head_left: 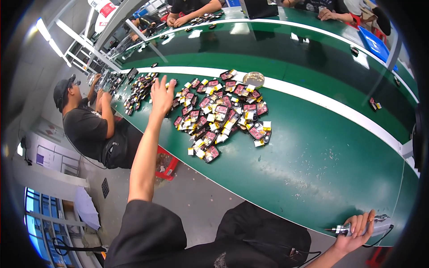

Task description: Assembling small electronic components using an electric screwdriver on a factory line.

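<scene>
Green worktop [313,165] runs across your view. Your left hand [161,94], fingers spread and holding nothing, hovers at the left edge of the pile of small red-and-yellow parts [223,114]. Your right hand [357,228] is clamped around a metal pen-shaped tool [346,229] at the worktop's near edge, well apart from the pile.

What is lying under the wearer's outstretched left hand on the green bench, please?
The left hand hovers over the edge of a pile of small red-and-black parts with yellow tabs; whatever sits directly beneath the palm is hidden.
</scene>
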Motion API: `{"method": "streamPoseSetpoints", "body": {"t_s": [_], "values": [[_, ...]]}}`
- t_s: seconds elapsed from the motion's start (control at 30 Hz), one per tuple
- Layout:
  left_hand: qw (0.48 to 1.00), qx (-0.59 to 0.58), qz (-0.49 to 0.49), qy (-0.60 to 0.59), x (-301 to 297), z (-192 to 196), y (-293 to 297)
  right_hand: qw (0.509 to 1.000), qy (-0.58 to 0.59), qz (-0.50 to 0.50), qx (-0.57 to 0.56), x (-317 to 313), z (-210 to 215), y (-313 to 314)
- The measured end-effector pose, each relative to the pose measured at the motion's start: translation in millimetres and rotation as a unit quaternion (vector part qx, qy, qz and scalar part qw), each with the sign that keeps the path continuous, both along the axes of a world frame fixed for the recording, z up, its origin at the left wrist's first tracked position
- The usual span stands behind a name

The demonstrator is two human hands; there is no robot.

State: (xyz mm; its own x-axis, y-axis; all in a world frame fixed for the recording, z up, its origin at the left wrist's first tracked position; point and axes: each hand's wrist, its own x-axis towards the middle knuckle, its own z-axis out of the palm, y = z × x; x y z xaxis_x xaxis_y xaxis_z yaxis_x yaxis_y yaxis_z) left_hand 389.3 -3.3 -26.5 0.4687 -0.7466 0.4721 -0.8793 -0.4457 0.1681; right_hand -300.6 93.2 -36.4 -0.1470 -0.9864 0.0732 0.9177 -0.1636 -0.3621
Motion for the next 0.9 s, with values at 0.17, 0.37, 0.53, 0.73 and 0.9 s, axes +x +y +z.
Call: {"method": "streamPoseSetpoints", "body": {"t_s": [0.17, 0.37, 0.53, 0.73, 0.9], "values": [[0.966, 0.063, -0.249, 0.003, -171.9, 42.8, 27.9, 1.000, 0.001, 0.004, 0.001, -2.8, 2.0, -1.9], [0.960, 0.083, -0.263, 0.046, -194.2, 28.0, 31.2, 1.000, -0.011, 0.021, -0.016, 0.3, -3.0, 0.9], [0.978, 0.018, -0.206, 0.033, -149.1, 15.3, 29.4, 1.000, -0.010, 0.022, -0.008, 0.0, -2.1, 1.9], [0.982, -0.021, -0.182, -0.057, -89.9, 7.1, 20.0, 1.000, -0.007, 0.025, -0.012, 0.9, 2.9, 0.3], [0.993, -0.023, -0.093, -0.072, -20.1, -3.6, 18.7, 1.000, -0.002, 0.015, -0.010, 5.6, 2.5, -0.6]]}}
